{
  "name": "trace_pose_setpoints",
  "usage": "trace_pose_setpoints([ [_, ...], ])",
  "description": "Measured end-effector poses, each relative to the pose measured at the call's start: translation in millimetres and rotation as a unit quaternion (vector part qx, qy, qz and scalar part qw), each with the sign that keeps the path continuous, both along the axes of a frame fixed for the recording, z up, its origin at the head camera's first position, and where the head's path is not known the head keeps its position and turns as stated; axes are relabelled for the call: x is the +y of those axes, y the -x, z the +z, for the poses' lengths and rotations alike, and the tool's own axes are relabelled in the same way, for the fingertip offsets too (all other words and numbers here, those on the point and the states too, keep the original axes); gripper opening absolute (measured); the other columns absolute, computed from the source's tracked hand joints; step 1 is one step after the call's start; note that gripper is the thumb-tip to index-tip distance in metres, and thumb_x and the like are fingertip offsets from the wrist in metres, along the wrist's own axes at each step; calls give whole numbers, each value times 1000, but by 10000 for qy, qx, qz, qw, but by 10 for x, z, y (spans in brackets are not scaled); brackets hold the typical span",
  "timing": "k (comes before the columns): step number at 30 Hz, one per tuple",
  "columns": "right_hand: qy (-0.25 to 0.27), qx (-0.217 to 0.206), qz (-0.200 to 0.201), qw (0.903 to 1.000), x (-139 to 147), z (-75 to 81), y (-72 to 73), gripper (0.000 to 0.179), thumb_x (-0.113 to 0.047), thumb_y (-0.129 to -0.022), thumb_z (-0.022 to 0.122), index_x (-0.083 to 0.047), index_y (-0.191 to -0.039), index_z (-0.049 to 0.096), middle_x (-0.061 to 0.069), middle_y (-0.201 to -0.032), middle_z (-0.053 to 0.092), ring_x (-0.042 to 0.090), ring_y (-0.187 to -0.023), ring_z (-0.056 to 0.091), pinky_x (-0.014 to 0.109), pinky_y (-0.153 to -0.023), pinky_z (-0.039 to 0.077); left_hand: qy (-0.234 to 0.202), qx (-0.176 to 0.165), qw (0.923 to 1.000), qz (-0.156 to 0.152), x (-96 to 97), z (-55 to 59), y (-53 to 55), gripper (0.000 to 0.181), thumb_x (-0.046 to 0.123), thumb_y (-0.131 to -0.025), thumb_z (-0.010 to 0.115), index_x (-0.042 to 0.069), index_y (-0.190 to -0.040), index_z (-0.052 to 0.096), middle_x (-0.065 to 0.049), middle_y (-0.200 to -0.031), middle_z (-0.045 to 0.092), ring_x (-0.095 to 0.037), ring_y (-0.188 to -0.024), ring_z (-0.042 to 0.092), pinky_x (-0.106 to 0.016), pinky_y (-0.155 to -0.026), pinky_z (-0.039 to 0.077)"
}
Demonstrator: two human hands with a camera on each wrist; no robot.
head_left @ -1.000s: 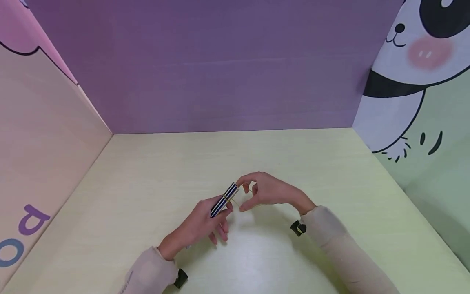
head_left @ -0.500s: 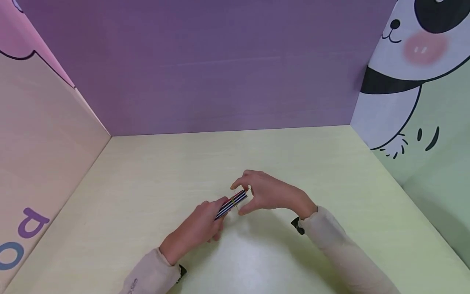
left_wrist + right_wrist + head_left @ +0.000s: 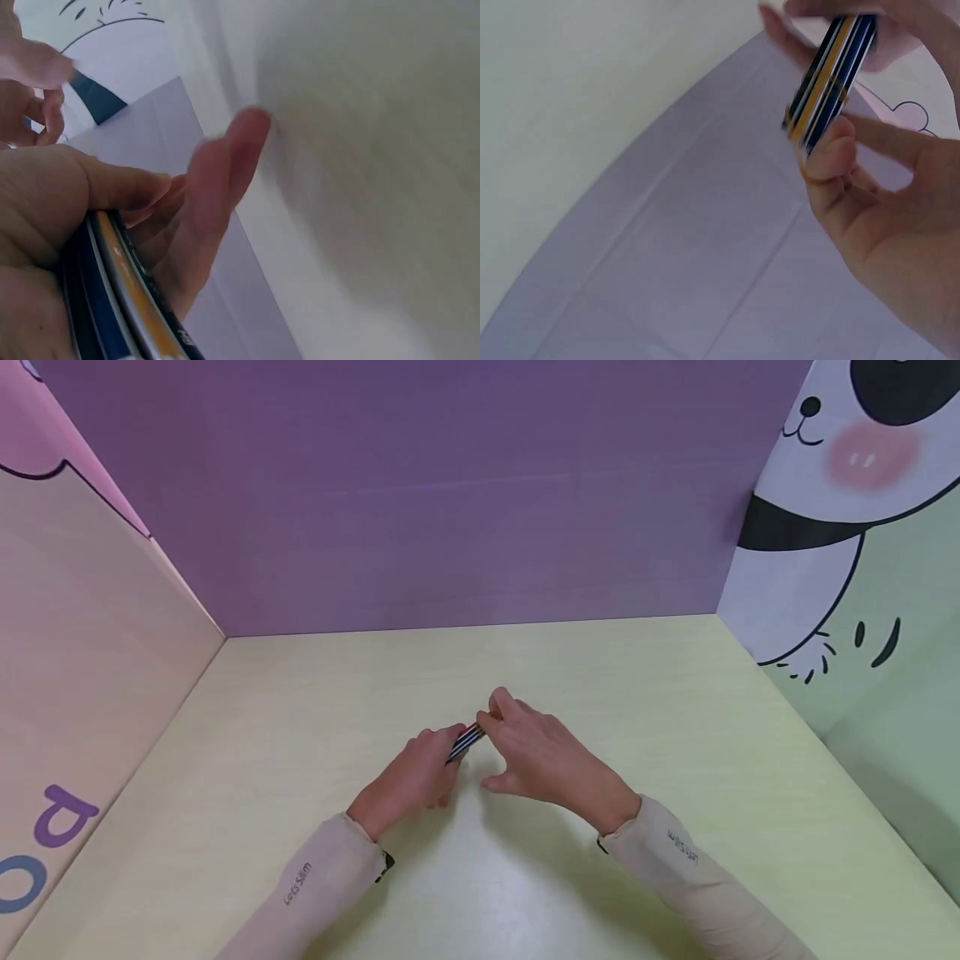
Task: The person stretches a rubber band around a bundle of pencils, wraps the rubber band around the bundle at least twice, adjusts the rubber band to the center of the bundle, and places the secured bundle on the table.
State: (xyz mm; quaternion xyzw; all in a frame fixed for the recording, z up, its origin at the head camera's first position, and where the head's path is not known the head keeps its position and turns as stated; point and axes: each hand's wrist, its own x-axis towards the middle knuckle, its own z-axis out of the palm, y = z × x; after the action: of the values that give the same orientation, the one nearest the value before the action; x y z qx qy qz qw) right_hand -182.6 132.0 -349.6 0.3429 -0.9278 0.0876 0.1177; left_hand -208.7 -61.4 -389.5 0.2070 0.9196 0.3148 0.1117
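My left hand (image 3: 416, 777) grips a bundle of slim striped sticks that look like pencils (image 3: 466, 742), in dark blue, white and orange. In the left wrist view the thumb lies along the pencils' near end and the other fingers reach past them. A thin yellowish rubber band (image 3: 838, 88) goes round the bundle near its free end. My right hand (image 3: 551, 764) is at that end, its fingers curled, and a strand of the band stretches down to its fingertips (image 3: 832, 154). In the head view the right hand covers the bundle's far tip.
Both hands are above a pale tabletop (image 3: 337, 693). A purple panel (image 3: 480, 502) stands along the back. Printed side panels rise at left (image 3: 90, 635) and right (image 3: 900, 718).
Both hands have moved up and away from me. The right hand has turned over so its back faces the head camera, and it has come closer over the bundle's end.
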Motion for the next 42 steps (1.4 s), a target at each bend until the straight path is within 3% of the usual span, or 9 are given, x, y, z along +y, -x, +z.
trace_pose_setpoints([
  [7,681,946,192,9930,-21,-14,8,40,-17,-86,76,1,-119,63,11,-115,55,13,-67,52,19,-58,48,-583,-150,9982,-21,-38,93,67,21,-1,-99,56,2,-119,57,-12,-69,63,-23,-48,65,-31,-43,54],
  [14,2162,2778,469,9348,41,112,-58,7,3,-76,65,-3,-78,64,5,-78,67,15,-63,62,25,-50,53,-631,-314,9972,249,-56,76,147,14,8,-104,51,1,-115,56,-14,-68,63,-24,-48,65,-33,-43,55],
  [17,2616,2216,285,9390,116,155,-27,7,1,-81,64,-2,-87,65,6,-85,68,17,-69,65,28,-58,56,-568,-186,9982,70,-61,93,145,16,8,-104,52,2,-118,57,-14,-69,63,-23,-49,65,-33,-43,55],
  [21,3074,-21,103,9515,251,138,102,22,-11,-93,69,-4,-114,65,7,-110,69,19,-92,70,33,-80,60,-618,-101,9970,-452,-32,133,99,19,8,-102,55,2,-120,58,-13,-73,64,-23,-53,66,-31,-47,55],
  [24,3312,-1941,267,9230,333,94,207,27,-18,-95,70,-8,-119,66,4,-113,70,18,-94,71,34,-84,59,-548,-6,9957,-745,-10,165,37,11,6,-101,58,2,-110,60,-11,-74,65,-20,-56,65,-28,-52,55],
  [27,3518,-3111,424,8818,394,71,287,20,-17,-94,70,-8,-113,72,6,-104,73,21,-87,73,36,-81,60,-511,143,9940,-953,4,195,1,3,6,-99,61,3,-100,60,-7,-74,66,-18,-58,65,-26,-56,56],
  [36,4741,-3198,229,8200,698,216,384,24,-10,-93,71,2,-114,72,14,-100,75,28,-85,74,40,-86,59,-1141,-473,9881,-917,-260,375,167,16,22,-95,69,8,-103,64,-7,-82,71,-29,-78,72,-33,-65,60],
  [39,5184,-3131,313,7951,770,241,407,24,-7,-93,70,4,-113,71,13,-99,75,29,-85,74,39,-87,58,-2282,-848,9664,-827,-346,404,237,22,27,-99,65,7,-108,65,-14,-93,74,-36,-92,71,-41,-71,62],
  [42,5528,-3206,476,7677,756,225,422,22,-5,-93,70,4,-112,72,12,-99,75,31,-86,74,41,-88,58,-3647,-857,9250,-638,-334,403,258,32,31,-105,54,3,-119,61,-19,-111,71,-35,-102,70,-48,-74,61],
])
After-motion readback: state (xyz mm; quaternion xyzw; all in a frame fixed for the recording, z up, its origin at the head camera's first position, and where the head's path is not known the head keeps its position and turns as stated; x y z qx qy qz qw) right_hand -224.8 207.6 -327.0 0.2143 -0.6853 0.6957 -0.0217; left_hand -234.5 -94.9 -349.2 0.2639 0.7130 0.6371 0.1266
